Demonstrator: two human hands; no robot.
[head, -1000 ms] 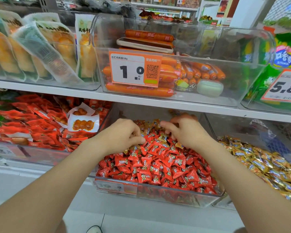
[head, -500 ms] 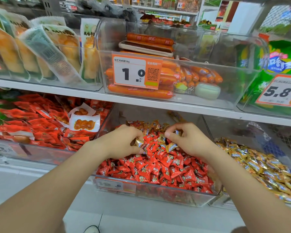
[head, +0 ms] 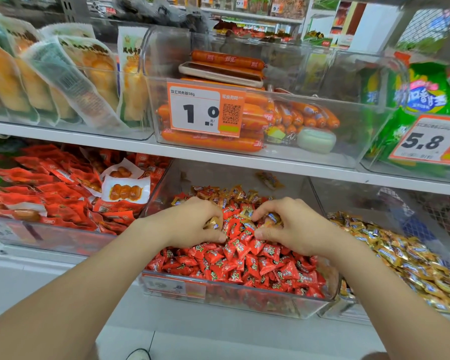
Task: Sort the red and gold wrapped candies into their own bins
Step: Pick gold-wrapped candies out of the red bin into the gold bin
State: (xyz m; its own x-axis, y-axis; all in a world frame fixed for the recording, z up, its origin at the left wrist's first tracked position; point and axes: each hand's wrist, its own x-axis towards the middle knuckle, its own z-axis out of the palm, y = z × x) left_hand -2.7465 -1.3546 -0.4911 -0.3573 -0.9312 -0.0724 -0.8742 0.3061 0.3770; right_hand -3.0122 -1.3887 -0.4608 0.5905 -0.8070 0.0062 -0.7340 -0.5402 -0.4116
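Observation:
A clear bin (head: 244, 302) on the lower shelf holds a heap of red wrapped candies (head: 234, 266), with gold wrapped candies (head: 218, 193) mixed in at its back. To its right a second clear bin (head: 348, 311) holds gold wrapped candies (head: 411, 258). My left hand (head: 190, 224) lies on the heap with its fingers curled round a gold candy (head: 214, 222). My right hand (head: 291, 227) is beside it and pinches gold candies (head: 272, 219) in curled fingers. Both hands are over the middle of the red bin.
Left of the red bin is a bin of red snack packets (head: 50, 188). The shelf above (head: 218, 157) carries a bin of orange sausages (head: 244, 118) with a 1.0 price tag, pale pouches (head: 63, 79) at left and green bags (head: 424, 100) at right.
Both hands have drawn back from the rear of the bin toward its middle and closed their fingers on gold candies that they picked out of the heap.

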